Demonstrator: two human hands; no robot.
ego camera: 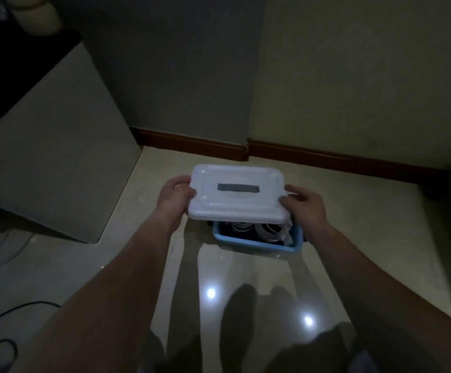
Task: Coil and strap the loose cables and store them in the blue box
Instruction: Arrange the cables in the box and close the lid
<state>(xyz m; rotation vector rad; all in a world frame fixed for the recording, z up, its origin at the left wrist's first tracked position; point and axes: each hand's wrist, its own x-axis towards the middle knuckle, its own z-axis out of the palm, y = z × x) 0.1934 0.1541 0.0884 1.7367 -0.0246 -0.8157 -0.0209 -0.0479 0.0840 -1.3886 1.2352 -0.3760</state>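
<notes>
A blue box (256, 244) stands on the shiny tiled floor in front of me. Inside it lie coiled white cables (248, 229), partly hidden. Above the box I hold a white lid (235, 192) with a grey handle in its middle, tilted and covering the far part of the box. My left hand (176, 196) grips the lid's left edge. My right hand (303, 204) grips its right edge, thumb on top.
A pale cabinet (52, 157) stands at the left. Walls with a brown skirting board (299, 154) meet in a corner behind the box. A white cable (1, 254) and a black cable (9, 313) lie on the floor at the left.
</notes>
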